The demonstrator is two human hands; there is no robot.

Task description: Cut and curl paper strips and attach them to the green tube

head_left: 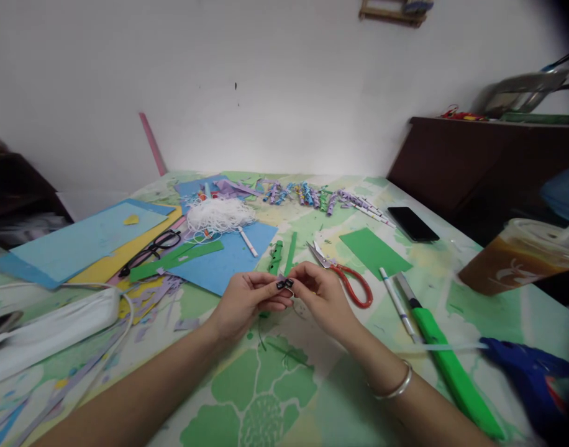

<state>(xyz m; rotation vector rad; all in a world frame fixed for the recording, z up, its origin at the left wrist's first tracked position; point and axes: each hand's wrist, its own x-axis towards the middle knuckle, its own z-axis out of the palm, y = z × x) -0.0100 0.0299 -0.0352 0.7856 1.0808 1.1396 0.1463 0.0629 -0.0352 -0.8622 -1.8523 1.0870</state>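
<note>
My left hand (245,301) and my right hand (325,299) meet above the middle of the table, thumbs side by side. Between their fingertips they pinch a small purple piece (281,279), mostly covered by the fingers, so its shape is unclear. Just beyond lies a rolled green paper piece (276,253) with cut edges, beside a narrow green strip (291,248). Scissors with red handles (369,293) rest partly spread to the right of my right hand. A blue sheet (261,239) is on the far left side of my hands.
Tangled white string (219,214), black glasses (150,251) and coloured sheets (89,242) lie left. Rolled paper pieces (307,194) line the back. To the right are a green sheet (373,248), phone (412,223), marker (397,303), green-handled cutter (447,360), glue gun (522,372) and drink cup (512,257).
</note>
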